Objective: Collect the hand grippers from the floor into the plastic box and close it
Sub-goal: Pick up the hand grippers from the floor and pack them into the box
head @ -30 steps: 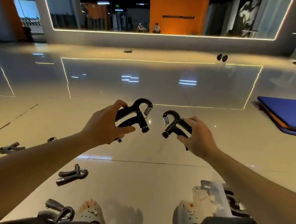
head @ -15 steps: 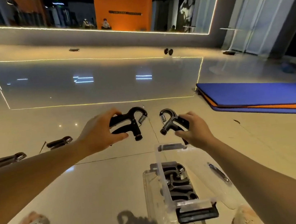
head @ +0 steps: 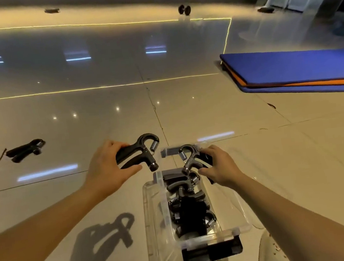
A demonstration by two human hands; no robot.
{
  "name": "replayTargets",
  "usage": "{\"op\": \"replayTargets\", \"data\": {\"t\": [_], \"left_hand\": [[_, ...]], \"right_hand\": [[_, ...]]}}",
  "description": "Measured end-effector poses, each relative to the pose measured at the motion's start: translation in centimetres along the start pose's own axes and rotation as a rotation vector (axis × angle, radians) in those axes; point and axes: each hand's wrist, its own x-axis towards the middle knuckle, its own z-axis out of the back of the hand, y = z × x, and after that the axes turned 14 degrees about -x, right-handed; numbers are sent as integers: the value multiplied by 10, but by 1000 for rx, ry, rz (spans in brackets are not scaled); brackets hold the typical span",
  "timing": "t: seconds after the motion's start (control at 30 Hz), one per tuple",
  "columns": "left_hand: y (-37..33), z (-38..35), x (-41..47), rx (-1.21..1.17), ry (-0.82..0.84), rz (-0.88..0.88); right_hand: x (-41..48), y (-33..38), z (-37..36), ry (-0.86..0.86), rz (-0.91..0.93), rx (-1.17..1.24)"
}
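My left hand (head: 106,174) grips a black hand gripper (head: 140,152) by its handles, spring end pointing right, just left of the box's far end. My right hand (head: 219,165) holds a second black hand gripper (head: 190,158) over the far end of the clear plastic box (head: 234,229). The box stands open on the floor between my arms and holds several black grippers (head: 187,207). Its clear lid (head: 156,231) lies tilted along the box's left side. One more gripper (head: 25,149) lies on the tiles at the left.
A blue and orange mat (head: 301,71) lies on the floor at the right. A small dumbbell (head: 184,9) sits far back on the glossy tiles. A dark latch (head: 212,253) hangs at the box's near end. A sandalled foot (head: 272,253) shows at the bottom right.
My view has tilted down and the box now lies closer beneath my hands. Both hands have come lower with their grippers, the right one now over the box.
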Motion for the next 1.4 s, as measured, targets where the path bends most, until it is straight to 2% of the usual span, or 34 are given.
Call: {"op": "replayTargets", "data": {"t": [0.27,0.53,0.67,0.87,1.1,1.4], "left_hand": [[27,-28,0,18,64,94],[-15,-41,17,34,65,153],[-19,-55,22,36,75,172],[12,-67,21,17,45,225],[16,-69,29,-98,66,263],[19,-78,27,-104,72,271]], "right_hand": [[31,-24,-44,144,72,-80],[50,-26,-29,197,186,-38],[52,-30,-39,234,148,-38],[58,-22,-63,278,93,-5],[61,-22,-69,343,28,164],[60,-24,-69,369,-45,371]]}}
